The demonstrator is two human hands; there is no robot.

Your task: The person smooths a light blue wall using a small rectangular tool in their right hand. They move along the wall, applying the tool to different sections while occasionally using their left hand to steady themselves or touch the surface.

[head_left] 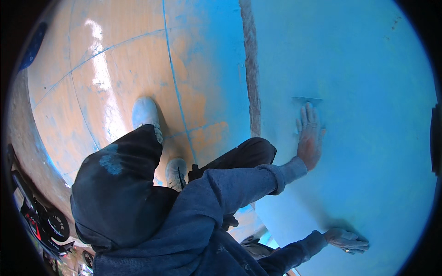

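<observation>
My left hand (310,138) lies against a broad blue-coated surface (377,92), its back towards me and its fingers stretched out. Under its fingertips it presses a thin sheet of sandpaper (307,98), dusted in the same blue; a narrow edge juts past the fingers, and the rest is hidden. Lower down, my right hand (347,241) rests flat on that surface, fingers straight and close together, a ring on one of them. Nothing shows in it. Both forearms, in dusty dark sleeves, reach to the right.
Orange-tan floor tiles (129,69), smeared with blue dust, stretch out on the left. A rough grey strip (251,69) runs between tiles and blue surface. My bent knees and dusty shoes (145,112) take up the middle. Motorbikes (43,221) stand at the lower left.
</observation>
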